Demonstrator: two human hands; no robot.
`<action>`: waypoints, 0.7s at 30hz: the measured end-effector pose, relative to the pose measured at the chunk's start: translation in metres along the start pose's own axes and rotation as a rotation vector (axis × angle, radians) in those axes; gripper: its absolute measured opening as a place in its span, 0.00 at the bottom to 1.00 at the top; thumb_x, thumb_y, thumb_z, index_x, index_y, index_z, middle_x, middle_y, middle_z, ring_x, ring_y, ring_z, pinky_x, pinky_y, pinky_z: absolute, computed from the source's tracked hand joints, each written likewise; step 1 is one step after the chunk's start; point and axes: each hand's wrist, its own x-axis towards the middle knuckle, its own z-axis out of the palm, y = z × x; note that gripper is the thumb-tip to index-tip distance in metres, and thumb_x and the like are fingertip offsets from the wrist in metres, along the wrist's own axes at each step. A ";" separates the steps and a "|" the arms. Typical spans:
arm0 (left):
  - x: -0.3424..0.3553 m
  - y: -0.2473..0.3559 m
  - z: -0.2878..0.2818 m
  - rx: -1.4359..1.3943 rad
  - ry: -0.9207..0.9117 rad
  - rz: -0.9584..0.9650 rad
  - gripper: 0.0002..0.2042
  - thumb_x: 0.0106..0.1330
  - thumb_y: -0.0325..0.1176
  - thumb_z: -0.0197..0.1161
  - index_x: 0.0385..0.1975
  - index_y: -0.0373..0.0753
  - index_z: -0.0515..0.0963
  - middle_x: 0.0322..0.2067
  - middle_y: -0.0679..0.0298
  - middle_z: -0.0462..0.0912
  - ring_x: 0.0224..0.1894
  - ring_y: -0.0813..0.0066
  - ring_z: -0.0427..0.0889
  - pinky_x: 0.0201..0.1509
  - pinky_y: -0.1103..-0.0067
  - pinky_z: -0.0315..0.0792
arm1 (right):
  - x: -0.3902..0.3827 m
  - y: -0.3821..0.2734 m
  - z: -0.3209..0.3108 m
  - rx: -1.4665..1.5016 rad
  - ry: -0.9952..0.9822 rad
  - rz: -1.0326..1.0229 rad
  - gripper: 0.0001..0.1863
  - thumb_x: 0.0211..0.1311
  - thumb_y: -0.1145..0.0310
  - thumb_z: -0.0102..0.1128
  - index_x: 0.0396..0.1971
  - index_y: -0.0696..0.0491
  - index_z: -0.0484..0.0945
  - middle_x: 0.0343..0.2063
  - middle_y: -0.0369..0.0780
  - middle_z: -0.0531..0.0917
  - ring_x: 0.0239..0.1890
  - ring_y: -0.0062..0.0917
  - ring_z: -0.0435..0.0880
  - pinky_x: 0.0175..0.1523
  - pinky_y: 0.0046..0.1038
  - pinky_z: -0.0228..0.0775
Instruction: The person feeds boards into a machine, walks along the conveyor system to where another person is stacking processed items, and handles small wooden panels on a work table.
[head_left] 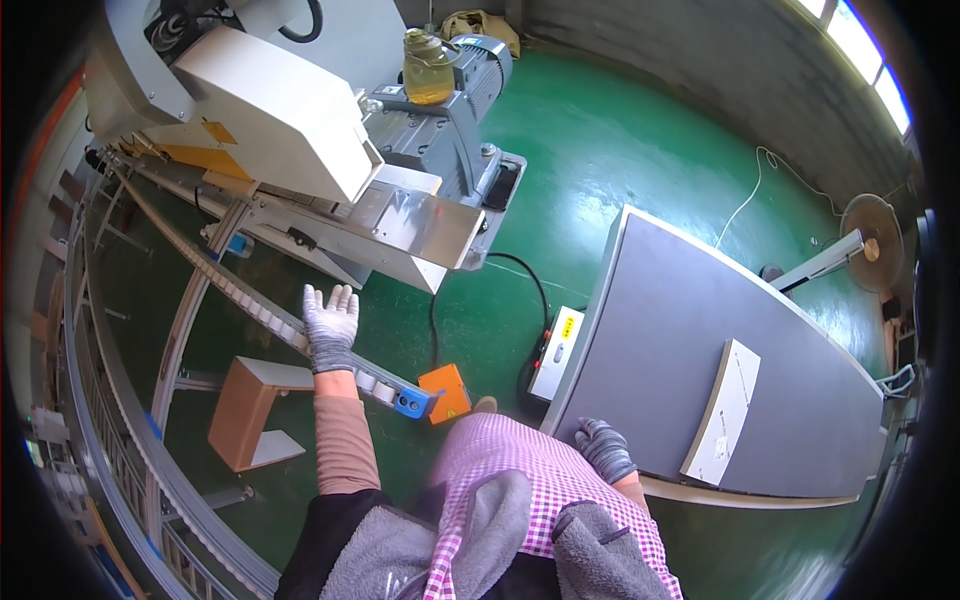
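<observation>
My left hand [331, 322], in a grey-and-white glove, reaches forward with its fingers stretched out and holds nothing. It is over a narrow rail of white rollers [262, 314] with a blue end piece [410, 402]; whether it touches the rail I cannot tell. Ahead of it a metal plate [432, 228] juts from a white-housed machine [275, 110]. My right hand [605, 450], gloved too, lies at the near edge of a dark grey flat-topped table or belt [655, 340], fingers loosely extended and nothing visible in them. A long pale panel [724, 412] rests on that surface.
An orange box [444, 393] sits on the green floor [570, 130] near my feet. A white control box [556, 353] is fixed beside the grey surface. Black cable [541, 290] crosses the floor. A jar of yellowish liquid [429, 75] stands on the motor. Curved rails [95, 380] run at left.
</observation>
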 end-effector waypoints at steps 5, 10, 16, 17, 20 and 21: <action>0.027 0.017 0.019 0.006 0.000 0.015 0.43 0.61 0.55 0.64 0.72 0.53 0.47 0.72 0.53 0.50 0.71 0.51 0.56 0.72 0.60 0.55 | 0.001 -0.003 -0.004 0.011 0.011 0.018 0.19 0.62 0.66 0.59 0.52 0.55 0.79 0.47 0.49 0.82 0.51 0.43 0.81 0.58 0.36 0.72; 0.053 0.021 0.037 0.016 0.044 -0.042 0.43 0.62 0.57 0.62 0.72 0.55 0.45 0.73 0.54 0.46 0.73 0.52 0.52 0.73 0.60 0.50 | 0.001 0.001 -0.003 0.056 0.015 0.029 0.18 0.62 0.66 0.59 0.52 0.55 0.79 0.47 0.49 0.82 0.52 0.43 0.80 0.57 0.36 0.72; 0.092 0.028 0.045 0.018 0.075 -0.085 0.44 0.61 0.60 0.61 0.73 0.56 0.44 0.74 0.58 0.44 0.75 0.58 0.47 0.75 0.63 0.46 | 0.000 -0.001 -0.004 0.009 0.017 0.015 0.18 0.63 0.66 0.59 0.51 0.55 0.79 0.48 0.49 0.82 0.52 0.43 0.80 0.58 0.36 0.72; 0.096 0.029 0.048 0.015 0.089 -0.095 0.45 0.60 0.61 0.62 0.73 0.55 0.45 0.74 0.60 0.44 0.75 0.60 0.47 0.75 0.64 0.45 | 0.000 0.004 0.000 0.013 0.022 0.014 0.19 0.62 0.63 0.58 0.52 0.53 0.79 0.48 0.48 0.82 0.51 0.43 0.80 0.58 0.37 0.71; 0.107 0.029 0.053 0.052 0.098 -0.076 0.47 0.59 0.62 0.62 0.73 0.48 0.46 0.74 0.61 0.47 0.75 0.63 0.46 0.76 0.66 0.42 | 0.000 0.012 0.008 0.027 0.040 0.003 0.20 0.62 0.61 0.57 0.52 0.51 0.78 0.48 0.47 0.82 0.51 0.42 0.80 0.58 0.38 0.71; 0.111 0.030 0.054 0.083 0.088 -0.056 0.48 0.58 0.63 0.62 0.72 0.46 0.46 0.73 0.61 0.47 0.75 0.63 0.46 0.76 0.66 0.42 | 0.000 0.013 0.009 0.038 0.052 -0.009 0.20 0.62 0.61 0.57 0.53 0.51 0.78 0.48 0.47 0.82 0.52 0.42 0.80 0.58 0.38 0.71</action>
